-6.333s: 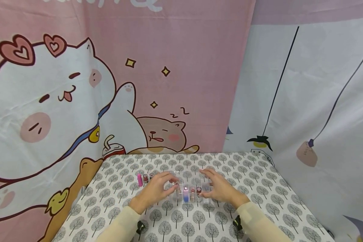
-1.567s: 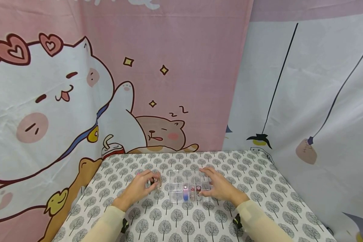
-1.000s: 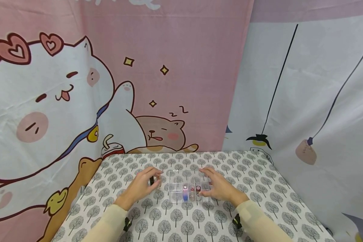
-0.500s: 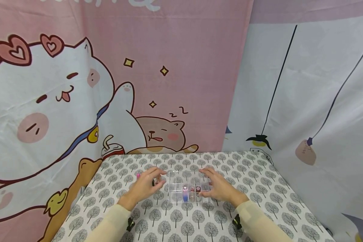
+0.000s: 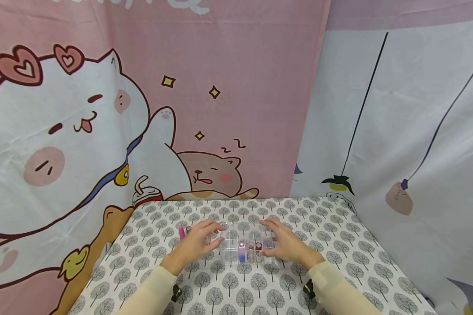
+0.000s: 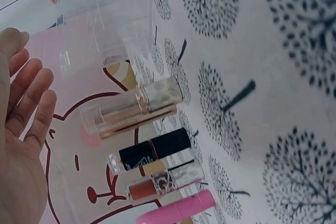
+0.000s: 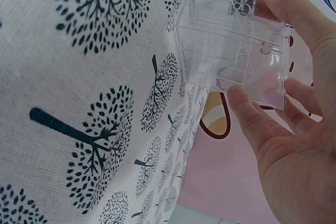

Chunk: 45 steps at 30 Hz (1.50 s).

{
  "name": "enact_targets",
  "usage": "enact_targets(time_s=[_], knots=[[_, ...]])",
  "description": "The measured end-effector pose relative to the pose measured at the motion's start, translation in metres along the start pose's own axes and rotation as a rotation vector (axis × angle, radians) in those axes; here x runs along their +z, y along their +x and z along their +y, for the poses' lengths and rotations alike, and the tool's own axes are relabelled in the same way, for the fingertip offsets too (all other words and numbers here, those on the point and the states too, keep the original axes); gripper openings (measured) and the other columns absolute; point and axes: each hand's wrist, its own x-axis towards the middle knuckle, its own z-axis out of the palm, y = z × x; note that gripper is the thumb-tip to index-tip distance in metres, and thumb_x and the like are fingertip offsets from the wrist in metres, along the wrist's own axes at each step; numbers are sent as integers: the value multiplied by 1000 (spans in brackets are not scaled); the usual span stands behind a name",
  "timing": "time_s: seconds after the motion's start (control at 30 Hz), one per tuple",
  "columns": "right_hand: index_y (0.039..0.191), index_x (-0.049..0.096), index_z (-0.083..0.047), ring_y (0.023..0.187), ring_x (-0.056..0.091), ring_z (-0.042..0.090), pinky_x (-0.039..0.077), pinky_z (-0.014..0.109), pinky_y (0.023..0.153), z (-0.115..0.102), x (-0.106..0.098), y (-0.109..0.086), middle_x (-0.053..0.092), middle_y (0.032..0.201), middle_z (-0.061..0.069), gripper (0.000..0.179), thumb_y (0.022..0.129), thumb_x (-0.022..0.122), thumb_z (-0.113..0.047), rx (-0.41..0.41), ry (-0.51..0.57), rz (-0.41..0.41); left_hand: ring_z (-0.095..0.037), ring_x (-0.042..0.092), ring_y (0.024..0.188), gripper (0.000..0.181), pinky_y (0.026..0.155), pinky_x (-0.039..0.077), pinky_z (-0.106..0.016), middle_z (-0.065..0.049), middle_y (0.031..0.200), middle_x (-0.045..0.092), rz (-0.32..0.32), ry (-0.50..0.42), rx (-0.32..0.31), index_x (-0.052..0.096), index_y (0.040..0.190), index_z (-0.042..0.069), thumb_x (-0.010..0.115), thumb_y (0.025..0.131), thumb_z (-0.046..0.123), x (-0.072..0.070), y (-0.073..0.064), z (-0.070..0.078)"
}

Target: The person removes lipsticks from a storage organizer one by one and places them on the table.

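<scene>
My left hand (image 5: 196,240) is held with fingers loosely spread near the left end of a clear compartment organizer (image 5: 230,243), holding nothing. Beside it, upright in a row on the cloth, are a clear-and-gold lipstick tube (image 6: 131,108), a black lipstick (image 6: 152,151), a clear lip gloss tube with red inside (image 6: 164,183) and a bright pink tube (image 6: 176,210). My right hand (image 5: 287,246) grips the organizer's right end, thumb on its near side and fingers behind. Inside the organizer stand a pink-and-blue tube (image 5: 242,252) and two reddish-topped tubes (image 5: 254,248).
A white cloth printed with grey trees (image 5: 228,284) covers the table. At its back edge hangs a pink cartoon backdrop (image 5: 260,109), with a pale curtain (image 5: 429,131) along the right side.
Earlier my left hand went from the organizer's left end out to the tube row, fingers round the clear-and-gold tube. Now it is off that tube, back toward the organizer. My right hand stays put.
</scene>
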Motion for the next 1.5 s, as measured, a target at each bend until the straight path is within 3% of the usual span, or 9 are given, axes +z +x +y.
enact_targets(time_s=[0.53,0.77,1.03,1.5], knots=[[179,43,-20,125,80,39,72,56,108,1,0,-1,45,182,19,108,90,102,-38,-18,1,1,-18,82,109,33,102,72,-28,-4,124,83,6,10,108,82,131,9,92,100,13,18,12,16],[179,44,-19,127,80,42,73,52,106,1,0,0,44,183,20,107,91,102,-36,-7,26,-7,-16,80,117,32,106,70,-28,-2,128,81,-22,21,87,81,131,10,91,102,17,27,14,22],[179,44,-22,126,80,38,74,49,105,0,0,2,48,180,13,107,90,102,-35,-10,8,0,-21,81,119,34,108,70,-27,-2,133,80,-102,-49,13,79,137,11,89,105,19,32,16,30],[179,44,-21,130,79,43,74,50,105,1,-1,2,48,180,14,107,90,102,-34,-29,42,-5,-23,83,114,31,103,72,-30,-4,131,81,-134,-17,4,80,135,11,85,109,26,42,14,30]])
